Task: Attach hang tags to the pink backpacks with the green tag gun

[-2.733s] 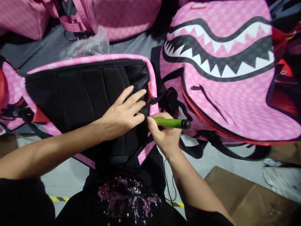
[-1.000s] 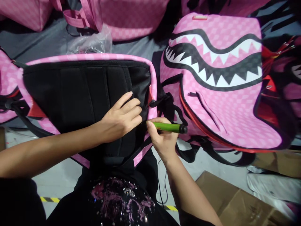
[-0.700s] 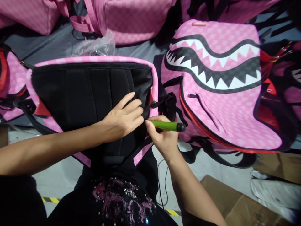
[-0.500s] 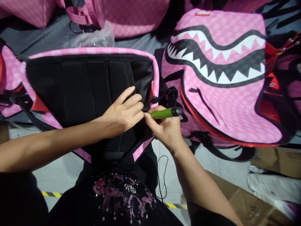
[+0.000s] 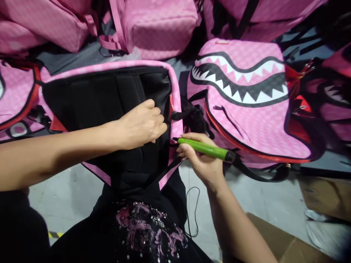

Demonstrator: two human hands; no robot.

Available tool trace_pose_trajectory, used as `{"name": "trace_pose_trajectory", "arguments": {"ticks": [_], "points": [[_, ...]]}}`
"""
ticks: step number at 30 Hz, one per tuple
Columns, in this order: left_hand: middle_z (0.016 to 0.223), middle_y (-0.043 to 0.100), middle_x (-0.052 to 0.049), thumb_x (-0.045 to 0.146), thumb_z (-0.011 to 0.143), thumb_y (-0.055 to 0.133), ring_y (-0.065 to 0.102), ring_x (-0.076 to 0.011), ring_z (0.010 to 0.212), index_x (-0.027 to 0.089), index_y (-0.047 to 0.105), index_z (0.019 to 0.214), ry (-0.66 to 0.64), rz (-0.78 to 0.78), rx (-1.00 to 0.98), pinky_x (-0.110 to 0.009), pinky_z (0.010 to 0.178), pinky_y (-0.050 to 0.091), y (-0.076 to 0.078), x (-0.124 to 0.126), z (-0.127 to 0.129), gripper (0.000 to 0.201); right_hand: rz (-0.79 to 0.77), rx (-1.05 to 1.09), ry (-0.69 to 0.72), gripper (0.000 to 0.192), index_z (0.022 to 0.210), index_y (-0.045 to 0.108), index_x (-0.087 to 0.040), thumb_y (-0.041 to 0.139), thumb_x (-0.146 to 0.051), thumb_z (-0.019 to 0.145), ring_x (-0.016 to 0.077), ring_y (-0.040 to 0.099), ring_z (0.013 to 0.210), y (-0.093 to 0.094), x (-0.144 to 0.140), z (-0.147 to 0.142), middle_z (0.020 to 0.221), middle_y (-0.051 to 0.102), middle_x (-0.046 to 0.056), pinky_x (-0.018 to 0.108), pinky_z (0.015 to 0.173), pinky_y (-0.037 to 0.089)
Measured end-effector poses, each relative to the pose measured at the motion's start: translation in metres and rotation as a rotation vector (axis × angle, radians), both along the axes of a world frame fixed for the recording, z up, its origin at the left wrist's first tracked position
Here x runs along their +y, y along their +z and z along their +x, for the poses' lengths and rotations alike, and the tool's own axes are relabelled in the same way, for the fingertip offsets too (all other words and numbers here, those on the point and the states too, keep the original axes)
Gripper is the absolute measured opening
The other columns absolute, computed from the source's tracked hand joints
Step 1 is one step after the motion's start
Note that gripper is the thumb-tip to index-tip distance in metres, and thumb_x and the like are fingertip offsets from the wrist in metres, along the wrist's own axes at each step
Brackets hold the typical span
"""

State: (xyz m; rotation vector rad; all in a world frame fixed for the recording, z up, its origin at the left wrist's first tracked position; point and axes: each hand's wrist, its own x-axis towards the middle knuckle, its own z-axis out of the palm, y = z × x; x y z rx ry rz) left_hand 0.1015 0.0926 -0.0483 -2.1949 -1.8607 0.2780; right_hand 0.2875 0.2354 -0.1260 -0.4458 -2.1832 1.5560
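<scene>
A pink checkered backpack (image 5: 177, 84) lies in front of me with its black inner side (image 5: 90, 91) facing up. My left hand (image 5: 145, 122) is closed like a fist on the black fabric near its right side; whatever the fingers hold is hidden. In my right hand (image 5: 204, 160) is a green marker pen (image 5: 204, 147) with a black end. Its dark tip points left, at the pink edge beside my left hand; whether it touches I cannot tell.
To the right, another pink backpack (image 5: 257, 124) with a shark-mouth print lies partly unzipped. More pink bags (image 5: 164, 33) line the back of the dark table. One more bag (image 5: 16, 91) sits at the left. Cardboard boxes (image 5: 282, 237) and a black cable (image 5: 197, 204) are below.
My left hand has curled from spread fingers into a fist. My right hand has moved slightly right and down, away from the left, exposing the pen's tip. The view has shifted.
</scene>
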Motion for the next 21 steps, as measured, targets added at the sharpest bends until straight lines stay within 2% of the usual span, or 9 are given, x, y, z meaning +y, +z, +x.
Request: {"name": "trace_pose_trajectory", "arguments": {"ticks": [3, 5, 8, 10, 12, 14, 16, 19, 21], "points": [[0.069, 0.059, -0.002, 0.035, 0.094, 0.050, 0.060, -0.0214, 0.072, 0.018, 0.063, 0.080, 0.090, 0.078, -0.076, -0.038, 0.069, 0.043, 0.043, -0.037, 0.020, 0.025, 0.110, 0.179, 0.062, 0.021, 0.106, 0.067, -0.025, 0.069, -0.036, 0.089, 0.0192, 0.071, 0.076, 0.026, -0.014, 0.006, 0.091, 0.074, 0.004, 0.036, 0.073, 0.060], [0.069, 0.058, -0.002, 0.038, 0.096, 0.046, 0.062, -0.0211, 0.074, 0.019, 0.062, 0.077, 0.226, 0.162, -0.120, -0.037, 0.072, 0.043, 0.072, -0.059, 0.041, 0.032, 0.197, 0.361, 0.118, 0.018, 0.105, 0.069, -0.027, 0.067, -0.036, 0.089, 0.0195, 0.071, 0.078, 0.053, -0.019, 0.001, 0.092, 0.074, 0.003, 0.040, 0.081, 0.059], [0.073, 0.061, -0.001, 0.049, 0.095, 0.050, 0.066, -0.0222, 0.082, 0.020, 0.063, 0.081, 0.485, 0.254, -0.217, -0.039, 0.080, 0.045, 0.088, -0.075, 0.067, 0.035, 0.319, 0.546, 0.188, 0.022, 0.109, 0.069, -0.029, 0.067, -0.036, 0.089, 0.0206, 0.071, 0.080, 0.086, -0.023, -0.014, 0.093, 0.074, 0.001, 0.043, 0.089, 0.058], [0.080, 0.068, -0.002, 0.053, 0.091, 0.058, 0.068, -0.0244, 0.086, 0.019, 0.066, 0.090, 0.625, 0.259, -0.312, -0.038, 0.079, 0.047, 0.074, -0.075, 0.071, 0.034, 0.358, 0.533, 0.226, 0.030, 0.119, 0.066, -0.029, 0.067, -0.034, 0.089, 0.0214, 0.073, 0.081, 0.088, -0.029, -0.026, 0.092, 0.075, 0.001, 0.042, 0.086, 0.059], [0.089, 0.073, -0.005, 0.048, 0.091, 0.060, 0.070, -0.0249, 0.087, 0.018, 0.068, 0.095, 0.693, 0.170, -0.455, -0.035, 0.073, 0.048, 0.047, -0.074, 0.061, 0.031, 0.392, 0.465, 0.237, 0.039, 0.130, 0.061, -0.028, 0.065, -0.030, 0.091, 0.0215, 0.074, 0.082, 0.070, -0.037, -0.037, 0.093, 0.076, 0.002, 0.038, 0.082, 0.061], [0.093, 0.075, -0.004, 0.037, 0.096, 0.055, 0.071, -0.0218, 0.087, 0.020, 0.070, 0.096, 0.638, 0.001, -0.594, -0.031, 0.071, 0.049, 0.020, -0.078, 0.042, 0.023, 0.464, 0.439, 0.185, 0.043, 0.134, 0.058, -0.027, 0.064, -0.026, 0.092, 0.0213, 0.074, 0.087, 0.039, -0.044, -0.045, 0.097, 0.077, 0.003, 0.036, 0.082, 0.060], [0.098, 0.075, -0.005, 0.026, 0.098, 0.049, 0.070, -0.0211, 0.093, 0.020, 0.071, 0.098, 0.545, -0.034, -0.541, -0.031, 0.078, 0.050, 0.003, -0.088, 0.023, 0.023, 0.553, 0.495, 0.126, 0.046, 0.136, 0.056, -0.027, 0.063, -0.020, 0.091, 0.0219, 0.073, 0.093, 0.008, -0.047, -0.051, 0.103, 0.077, 0.005, 0.037, 0.084, 0.059], [0.128, 0.066, -0.012, 0.025, 0.096, 0.053, 0.057, -0.0290, 0.121, 0.018, 0.066, 0.119, 0.530, 0.208, -0.253, -0.042, 0.098, 0.044, -0.003, -0.100, 0.003, 0.027, 0.707, 0.606, 0.105, 0.049, 0.137, 0.055, -0.025, 0.063, -0.015, 0.089, 0.0228, 0.072, 0.094, -0.016, -0.052, -0.056, 0.105, 0.075, 0.008, 0.039, 0.084, 0.056], [0.147, 0.050, -0.016, 0.031, 0.089, 0.067, 0.043, -0.0334, 0.136, 0.018, 0.053, 0.139, 0.539, 0.276, -0.190, -0.047, 0.107, 0.036, -0.001, -0.095, -0.006, 0.054, 0.808, 0.628, 0.108, 0.049, 0.135, 0.055, -0.023, 0.064, -0.012, 0.088, 0.0219, 0.072, 0.088, -0.019, -0.057, -0.057, 0.100, 0.075, 0.009, 0.038, 0.081, 0.055]]}}
